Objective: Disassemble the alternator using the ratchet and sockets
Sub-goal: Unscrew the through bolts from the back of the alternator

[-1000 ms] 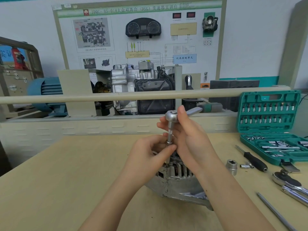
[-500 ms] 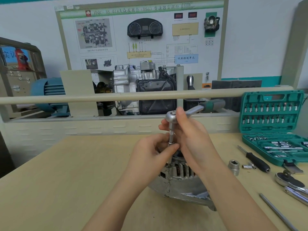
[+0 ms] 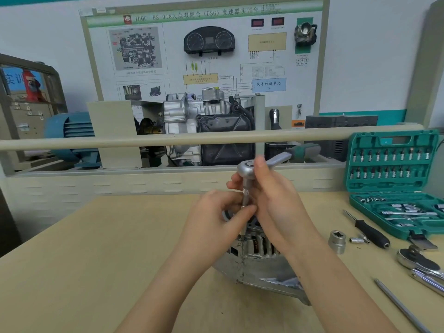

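The silver alternator (image 3: 259, 263) lies on the wooden table, mostly hidden under both hands. A small ratchet (image 3: 247, 169) with a green-tipped handle stands upright over it on a thin extension bar (image 3: 245, 195) that reaches down to the housing. My right hand (image 3: 274, 203) grips the ratchet just under its head. My left hand (image 3: 216, 219) pinches the lower end of the extension bar near the alternator. The socket end is hidden by my fingers.
An open green socket case (image 3: 394, 183) stands at the right. Beside it on the table lie a large socket (image 3: 337, 240), small sockets (image 3: 356, 240), a black screwdriver (image 3: 370, 230), a bigger chrome ratchet (image 3: 422, 267) and a long rod (image 3: 401, 306). A rail and training rig stand behind.
The ratchet handle has swung slightly, and my hands with the tool have shifted a little. The grip of each hand is unchanged.
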Motion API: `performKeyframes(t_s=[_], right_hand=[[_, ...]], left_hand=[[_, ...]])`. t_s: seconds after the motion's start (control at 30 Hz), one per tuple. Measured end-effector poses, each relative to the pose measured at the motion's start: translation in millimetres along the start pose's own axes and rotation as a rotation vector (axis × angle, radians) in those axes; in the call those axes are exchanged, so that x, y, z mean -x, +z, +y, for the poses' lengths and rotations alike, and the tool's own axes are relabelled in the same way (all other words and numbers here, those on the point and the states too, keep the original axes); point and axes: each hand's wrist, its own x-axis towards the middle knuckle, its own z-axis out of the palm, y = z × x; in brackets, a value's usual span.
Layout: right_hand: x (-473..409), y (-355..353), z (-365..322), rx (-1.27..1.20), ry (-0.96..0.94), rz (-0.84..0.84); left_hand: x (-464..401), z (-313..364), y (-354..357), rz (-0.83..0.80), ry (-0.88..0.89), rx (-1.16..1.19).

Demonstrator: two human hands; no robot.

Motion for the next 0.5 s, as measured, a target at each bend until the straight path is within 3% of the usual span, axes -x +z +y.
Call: performKeyframes(t_s=[0.13, 0.37, 0.5], right_hand=[[3.1, 5.9, 5.0, 0.097, -0.136, 0.037], [-3.0, -2.7, 2.3, 0.003, 0.009, 0.025], [-5.4, -9.0, -1.6, 0.004, 0.023, 0.062]], left_hand=[[2.4, -1.4, 3.5, 0.125, -0.013, -0.069], [-0.9, -5.0, -5.9, -0.096, -0.089, 0.101], [-1.5, -7.6, -1.2, -0.082, -0.112, 0.171]])
